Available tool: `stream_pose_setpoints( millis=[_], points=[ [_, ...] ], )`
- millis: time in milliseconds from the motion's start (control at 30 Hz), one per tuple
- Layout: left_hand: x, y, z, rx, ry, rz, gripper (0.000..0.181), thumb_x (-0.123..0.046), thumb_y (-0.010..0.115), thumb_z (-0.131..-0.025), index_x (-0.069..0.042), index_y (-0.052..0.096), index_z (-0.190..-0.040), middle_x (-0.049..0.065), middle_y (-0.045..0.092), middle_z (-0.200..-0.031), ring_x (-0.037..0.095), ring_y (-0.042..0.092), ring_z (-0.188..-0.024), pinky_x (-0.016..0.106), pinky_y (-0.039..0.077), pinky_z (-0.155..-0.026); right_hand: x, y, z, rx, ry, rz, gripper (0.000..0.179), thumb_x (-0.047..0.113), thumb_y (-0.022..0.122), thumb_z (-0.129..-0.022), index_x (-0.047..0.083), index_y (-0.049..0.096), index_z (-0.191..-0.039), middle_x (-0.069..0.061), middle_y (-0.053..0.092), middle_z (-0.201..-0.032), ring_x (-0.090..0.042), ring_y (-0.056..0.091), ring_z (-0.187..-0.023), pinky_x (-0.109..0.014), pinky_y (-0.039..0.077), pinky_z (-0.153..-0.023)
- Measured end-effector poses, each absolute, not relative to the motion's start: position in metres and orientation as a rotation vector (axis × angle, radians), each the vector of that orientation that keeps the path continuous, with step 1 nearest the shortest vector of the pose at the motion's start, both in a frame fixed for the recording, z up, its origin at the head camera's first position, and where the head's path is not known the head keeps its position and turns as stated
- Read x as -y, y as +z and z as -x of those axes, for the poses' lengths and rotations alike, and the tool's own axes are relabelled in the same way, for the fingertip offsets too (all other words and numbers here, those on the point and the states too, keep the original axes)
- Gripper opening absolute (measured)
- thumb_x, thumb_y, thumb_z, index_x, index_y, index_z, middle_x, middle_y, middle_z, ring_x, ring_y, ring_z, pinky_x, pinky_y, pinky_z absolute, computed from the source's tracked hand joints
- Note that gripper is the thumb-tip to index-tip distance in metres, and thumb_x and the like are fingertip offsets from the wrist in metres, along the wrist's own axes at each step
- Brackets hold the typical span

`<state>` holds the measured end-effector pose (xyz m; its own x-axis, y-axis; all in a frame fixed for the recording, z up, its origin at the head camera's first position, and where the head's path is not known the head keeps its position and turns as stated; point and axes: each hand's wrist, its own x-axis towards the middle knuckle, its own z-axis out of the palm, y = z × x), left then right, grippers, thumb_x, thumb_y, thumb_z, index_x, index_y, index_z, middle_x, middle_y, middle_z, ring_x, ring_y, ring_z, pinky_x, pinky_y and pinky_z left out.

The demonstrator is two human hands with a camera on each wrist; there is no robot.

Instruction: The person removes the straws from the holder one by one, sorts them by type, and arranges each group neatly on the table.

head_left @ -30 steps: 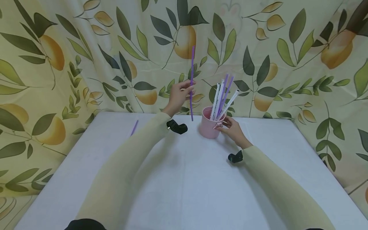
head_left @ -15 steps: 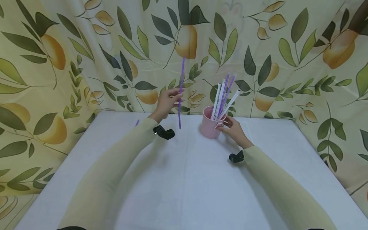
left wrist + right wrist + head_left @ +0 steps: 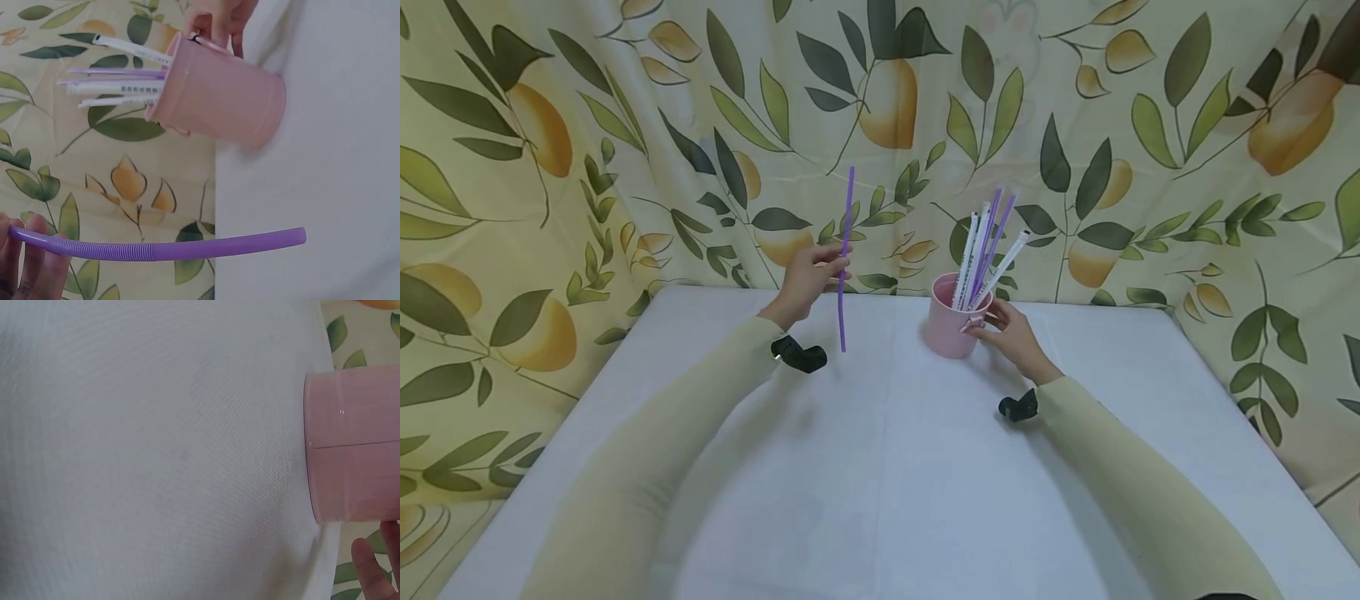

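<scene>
My left hand (image 3: 808, 279) pinches a purple bendy straw (image 3: 842, 325) and holds it nearly upright above the table's back part. Its ribbed section (image 3: 115, 250) shows close to the fingers in the left wrist view. To the right, a small pink bucket (image 3: 947, 333) stands on the table with several white wrapped straws (image 3: 961, 262) and purple straws (image 3: 1002, 225) leaning in it. My right hand (image 3: 1018, 340) grips the bucket's right side by the handle mount. In the right wrist view only a few fingertips (image 3: 372, 572) show beside the bucket's wall.
A white cloth (image 3: 880, 467) covers the table. Behind its back edge hangs a curtain (image 3: 700, 192) printed with leaves and fruit. Black wrist cameras (image 3: 801, 354) sit on both wrists.
My left hand has moved left and down with the purple straw, away from the bucket. Its forearm now hides another purple straw lying on the table. My right hand stays at the bucket.
</scene>
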<state>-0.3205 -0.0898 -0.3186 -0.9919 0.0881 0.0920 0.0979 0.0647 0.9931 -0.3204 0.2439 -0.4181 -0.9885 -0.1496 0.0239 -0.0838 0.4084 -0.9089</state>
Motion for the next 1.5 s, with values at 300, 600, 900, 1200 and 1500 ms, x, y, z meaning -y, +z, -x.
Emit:
stream_pose_setpoints(
  millis=[300, 600, 900, 1200, 1500],
  points=[
    [0.11, -0.328, 0.311, 2.384, -2.072, 0.186, 0.031, -0.007, 0.055, -0.094, 0.002, 0.058, -0.123, 0.002, 0.059, -0.091, 0.006, 0.064, -0.073, 0.036, 0.057, -0.082, -0.244, -0.42, 0.322, -2.575, -1.659, 0.193, 0.079, 0.016, 0.066, -0.088, 0.009, 0.018, -0.15, -0.019, 0.026, -0.153, -0.037, 0.03, -0.14, -0.047, 0.031, -0.113],
    [0.129, -0.336, 0.296, 2.453, -2.045, 0.158, 0.033, -0.009, 0.057, -0.093, 0.004, 0.057, -0.124, 0.003, 0.064, -0.096, 0.003, 0.064, -0.072, 0.035, 0.057, -0.081, -0.244, -0.42, 0.322, -2.58, -1.653, 0.186, 0.079, 0.017, 0.066, -0.088, 0.008, 0.019, -0.15, -0.019, 0.027, -0.153, -0.037, 0.03, -0.139, -0.046, 0.032, -0.113],
    [0.155, -0.348, 0.286, 2.548, -1.978, 0.039, 0.036, -0.013, 0.06, -0.092, 0.004, 0.057, -0.123, 0.01, 0.066, -0.104, 0.003, 0.065, -0.074, 0.028, 0.058, -0.077, -0.245, -0.42, 0.321, -2.582, -1.678, 0.216, 0.077, 0.016, 0.067, -0.087, 0.006, 0.021, -0.149, -0.019, 0.029, -0.152, -0.037, 0.032, -0.138, -0.046, 0.031, -0.113],
    [0.184, -0.35, 0.276, 2.547, -1.954, 0.04, 0.038, -0.012, 0.061, -0.091, 0.009, 0.056, -0.123, -0.011, 0.065, -0.083, 0.004, 0.066, -0.075, 0.023, 0.058, -0.07, -0.246, -0.421, 0.323, -2.553, -1.693, 0.221, 0.076, 0.015, 0.066, -0.088, 0.008, 0.022, -0.149, -0.018, 0.027, -0.153, -0.036, 0.03, -0.14, -0.045, 0.031, -0.113],
    [0.214, -0.353, 0.269, 2.619, -1.881, -0.015, 0.043, -0.016, 0.061, -0.091, 0.008, 0.053, -0.127, -0.012, 0.067, -0.085, 0.003, 0.066, -0.079, 0.023, 0.058, -0.074, -0.246, -0.42, 0.324, -2.547, -1.687, 0.217, 0.076, 0.014, 0.066, -0.088, 0.007, 0.021, -0.149, -0.019, 0.027, -0.153, -0.037, 0.03, -0.139, -0.046, 0.03, -0.113]
  ],
)
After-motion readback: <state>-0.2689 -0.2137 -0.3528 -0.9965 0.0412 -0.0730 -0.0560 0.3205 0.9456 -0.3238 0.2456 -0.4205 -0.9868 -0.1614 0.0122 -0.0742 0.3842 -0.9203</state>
